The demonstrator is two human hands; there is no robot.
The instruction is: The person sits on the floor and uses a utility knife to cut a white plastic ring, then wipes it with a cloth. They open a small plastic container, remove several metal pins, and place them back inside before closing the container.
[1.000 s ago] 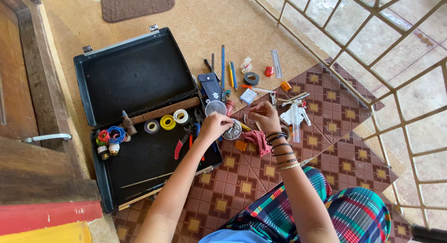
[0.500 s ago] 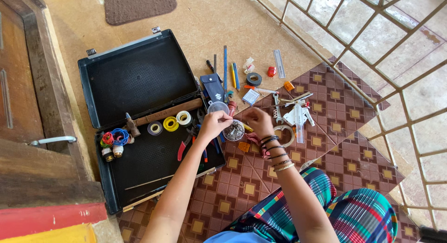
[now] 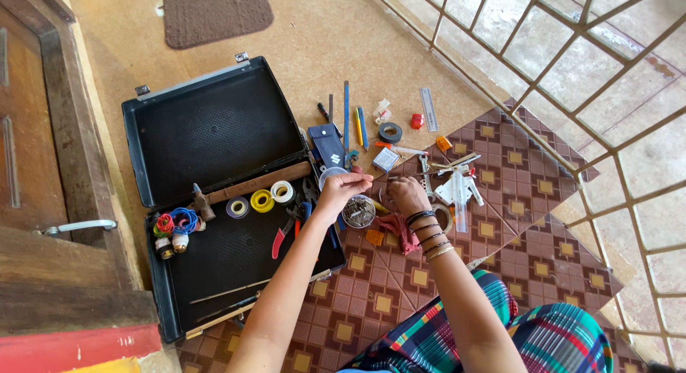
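1. Head view, centre of frame: the left hand (image 3: pixel 341 189) pinches a thin rod (image 3: pixel 371 178), its long axis running left-right towards the right hand (image 3: pixel 407 195).
2. Right hand is loosely curled; whether it grips anything I cannot tell.
3. The small round tin (image 3: pixel 358 211) sits just below, between both hands, nearer the left.

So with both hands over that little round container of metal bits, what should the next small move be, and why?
Probably lower the left hand and let go of the thin piece it pinches into the round container. That hand sits right at the container's rim, the container lies open, and the right hand rests just beside it. Whether the fingers really grip something is hard to tell.
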